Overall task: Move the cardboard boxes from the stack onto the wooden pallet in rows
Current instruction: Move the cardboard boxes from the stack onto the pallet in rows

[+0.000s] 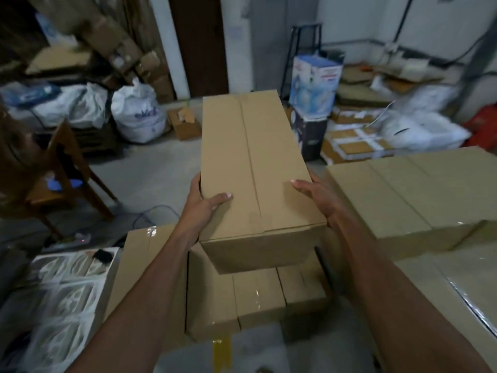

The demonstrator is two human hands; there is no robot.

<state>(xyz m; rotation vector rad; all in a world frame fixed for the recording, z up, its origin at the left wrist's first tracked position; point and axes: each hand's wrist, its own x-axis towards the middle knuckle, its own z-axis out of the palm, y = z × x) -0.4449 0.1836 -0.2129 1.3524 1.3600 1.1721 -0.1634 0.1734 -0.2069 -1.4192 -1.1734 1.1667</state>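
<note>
Both arms reach forward. Left hand [205,204] grips the near-left edge of a long cardboard box [252,162], thumb on top. Right hand [316,196] clamps its near-right edge. The box is held lengthwise in the air, near end over a row of 3 boxes [255,300]. The box stack [403,195] sits just right.

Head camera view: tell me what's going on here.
A person holds a long cardboard box off the ground, the left hand gripping its left edge and the right hand its right edge, thumbs on top. The box hangs over a row of similar boxes lower down. Another row of boxes lies to the right. The held box has not yet been set down.
</note>
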